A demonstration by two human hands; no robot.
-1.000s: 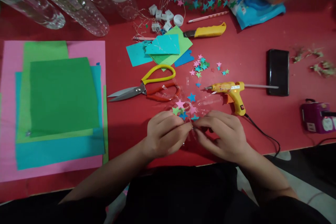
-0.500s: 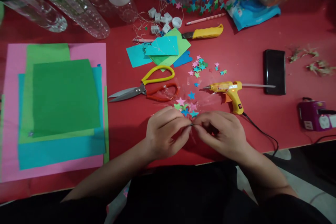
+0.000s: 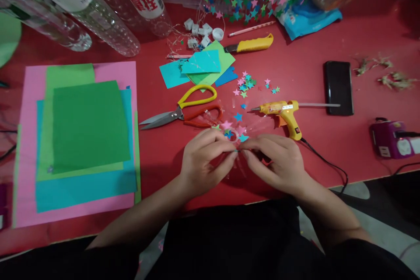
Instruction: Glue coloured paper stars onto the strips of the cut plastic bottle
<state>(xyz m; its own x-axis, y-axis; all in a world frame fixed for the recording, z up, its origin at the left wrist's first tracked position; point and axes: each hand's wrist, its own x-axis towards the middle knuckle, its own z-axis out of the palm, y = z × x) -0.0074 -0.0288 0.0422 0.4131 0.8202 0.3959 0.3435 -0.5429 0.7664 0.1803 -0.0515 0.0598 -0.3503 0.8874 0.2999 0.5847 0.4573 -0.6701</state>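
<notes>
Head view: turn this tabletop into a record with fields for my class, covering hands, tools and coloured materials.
Left hand: pinching a tiny item, identity unclear
Right hand: fingertips close beside that item; grip unclear
Beyond fingertips: small pink, blue and green paper stars
Cutting tool: steel scissors with yellow and red handles
Glue tool: yellow plastic glue gun, nozzle pointing left
Paper: stacked pink, turquoise and green sheets, far left
Surface: red tabletop

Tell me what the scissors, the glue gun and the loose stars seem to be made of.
Scissors: grey, softly shining metal blades; even-coloured yellow and red handles, probably plastic.
Glue gun: likely smooth hard plastic, judging by its moulded shape.
Stars: matte, flat, evenly coloured, so perhaps paper or thin foam; I can't tell which.
</notes>
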